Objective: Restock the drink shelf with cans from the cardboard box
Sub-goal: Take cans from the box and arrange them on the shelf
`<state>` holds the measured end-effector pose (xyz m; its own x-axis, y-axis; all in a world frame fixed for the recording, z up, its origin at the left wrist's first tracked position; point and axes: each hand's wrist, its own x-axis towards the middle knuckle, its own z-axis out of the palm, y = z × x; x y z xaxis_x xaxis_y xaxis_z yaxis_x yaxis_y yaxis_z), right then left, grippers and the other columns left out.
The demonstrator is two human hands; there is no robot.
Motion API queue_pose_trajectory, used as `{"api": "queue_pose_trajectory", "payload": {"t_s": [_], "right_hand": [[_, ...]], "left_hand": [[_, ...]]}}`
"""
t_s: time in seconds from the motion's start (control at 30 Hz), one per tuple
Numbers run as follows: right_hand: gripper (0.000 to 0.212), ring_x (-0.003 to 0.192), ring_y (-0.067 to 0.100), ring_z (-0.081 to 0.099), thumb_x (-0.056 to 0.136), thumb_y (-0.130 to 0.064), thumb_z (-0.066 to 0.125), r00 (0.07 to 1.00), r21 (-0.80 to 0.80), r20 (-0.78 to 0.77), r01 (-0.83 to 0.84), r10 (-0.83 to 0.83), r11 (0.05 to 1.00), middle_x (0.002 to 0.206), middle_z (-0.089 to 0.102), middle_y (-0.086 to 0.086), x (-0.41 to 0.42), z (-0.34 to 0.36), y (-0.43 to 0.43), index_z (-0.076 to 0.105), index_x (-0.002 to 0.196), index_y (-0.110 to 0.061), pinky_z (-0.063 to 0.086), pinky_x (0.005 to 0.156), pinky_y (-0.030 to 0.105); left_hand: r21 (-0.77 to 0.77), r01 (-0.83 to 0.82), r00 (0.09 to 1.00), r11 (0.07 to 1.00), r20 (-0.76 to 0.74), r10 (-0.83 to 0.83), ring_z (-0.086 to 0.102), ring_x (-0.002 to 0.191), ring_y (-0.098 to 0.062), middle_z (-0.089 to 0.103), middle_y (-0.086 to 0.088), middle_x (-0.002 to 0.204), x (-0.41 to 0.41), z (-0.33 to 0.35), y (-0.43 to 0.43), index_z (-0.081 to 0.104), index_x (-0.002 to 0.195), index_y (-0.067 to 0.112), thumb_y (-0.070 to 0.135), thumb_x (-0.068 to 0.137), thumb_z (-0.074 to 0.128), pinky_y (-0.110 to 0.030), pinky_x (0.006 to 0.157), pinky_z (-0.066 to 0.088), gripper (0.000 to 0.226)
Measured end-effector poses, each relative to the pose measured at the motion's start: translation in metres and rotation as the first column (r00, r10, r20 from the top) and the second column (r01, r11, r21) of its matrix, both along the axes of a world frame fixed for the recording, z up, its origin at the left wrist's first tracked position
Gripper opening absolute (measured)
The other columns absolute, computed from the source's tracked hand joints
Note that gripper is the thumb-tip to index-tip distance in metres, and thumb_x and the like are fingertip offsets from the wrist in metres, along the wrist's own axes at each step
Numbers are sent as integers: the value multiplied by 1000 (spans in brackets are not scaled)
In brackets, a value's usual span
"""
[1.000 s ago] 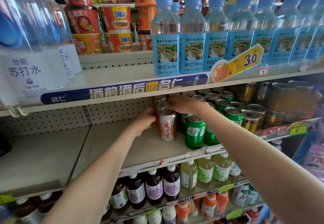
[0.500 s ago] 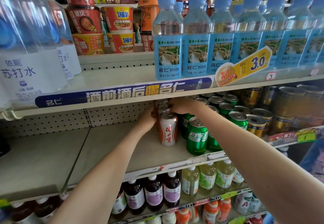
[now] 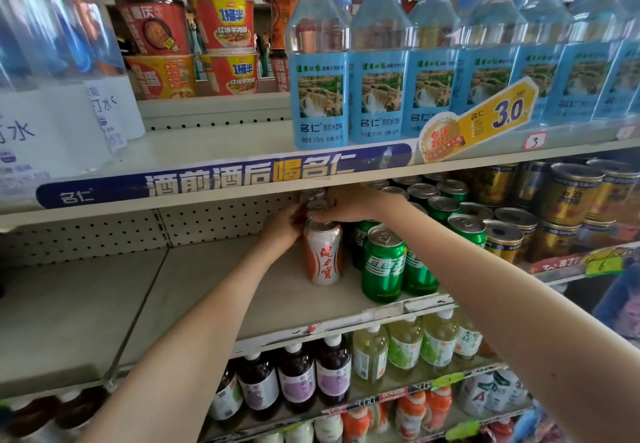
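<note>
Working the middle shelf [image 3: 207, 286], orange-white can row, just left of the green cans [image 3: 382, 262]

Left hand [image 3: 282, 231]: pressed to the row's left flank, at 10 o'clock of the front can [image 3: 322, 252], touching its upper left side. Fingertips tucked behind that can, so can't tell how far curled or whether holding anything

Right hand [image 3: 346, 205]: reaching in above the green cans, fingers curled down over the lid of the second can [image 3: 318, 206], directly behind the front one. Reads as a grip from above, not a flat push

All cans upright, long axis vertical. Row running front to back, 6 to 12 o'clock into the shelf, at least three deep, rear ones half hidden under the upper shelf [image 3: 104, 215]

Key relation: second can at 9 o'clock of the right palm and 1 o'clock of the left hand, bracketed between the two. Right hand nearer and on top, so likely the one steering

Judging the step as seating or squaring the row, probably nudging toward 12 o'clock or lining up against the green column

Risks: tight clearance under the upper shelf, and knocking the front can over toward 6 o'clock when backing the arms out

Only one orange-white row standing, so restock looks early

Cardboard box not in view
</note>
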<state>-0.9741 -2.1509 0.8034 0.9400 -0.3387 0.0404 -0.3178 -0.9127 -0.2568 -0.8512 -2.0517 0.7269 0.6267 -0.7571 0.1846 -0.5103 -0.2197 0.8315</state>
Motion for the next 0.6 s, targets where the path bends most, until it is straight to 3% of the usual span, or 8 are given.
{"api": "queue_pose_trajectory", "payload": {"t_s": [0.1, 0.17, 0.27, 0.43, 0.6], "right_hand": [[69, 108, 22, 58, 72, -59, 68, 994, -1, -109, -20, 20, 1000, 117, 62, 0, -6, 2, 8, 54, 124, -16, 50, 89, 34], [74, 107, 22, 57, 73, -54, 71, 985, -52, -174, -12, 3, 999, 123, 59, 3, -9, 0, 13, 47, 131, -14, 47, 80, 27], [71, 96, 19, 55, 76, -46, 73, 988, -92, -155, -8, -6, 996, 124, 59, 6, -12, -3, 15, 45, 131, -11, 41, 66, 22], [71, 105, 22, 58, 75, -43, 75, 991, -78, -133, 7, -17, 997, 124, 59, 7, -12, -5, 18, 46, 131, -10, 46, 76, 26], [72, 111, 23, 57, 74, -44, 74, 991, -79, -133, 18, -29, 997, 129, 57, 6, -14, -3, 23, 46, 132, -13, 49, 86, 31]], "left_hand": [[-51, 38, 957, 998, -286, -50, 61, 99, -20, 63, 0, 107, -3, 4, 5, 56, 116, 23, 14, 94, 54, -32, 79, 53, 24], [-13, 48, 931, 999, -360, -49, 61, 106, -24, 66, -5, 111, -3, 0, 6, 59, 112, 19, 9, 93, 54, -37, 89, 52, 22], [87, 68, 889, 994, -457, -21, 59, 111, -26, 64, -10, 118, -7, -8, 7, 56, 116, 13, -1, 93, 47, -38, 94, 50, 28], [72, 27, 858, 997, -513, 14, 59, 109, -26, 62, -13, 119, -16, -10, 7, 52, 124, 6, 0, 96, 43, -33, 83, 52, 29], [114, 10, 890, 993, -454, 43, 58, 107, -23, 60, -12, 122, -24, -6, 13, 51, 125, 7, 1, 96, 43, -31, 83, 50, 31]]}}
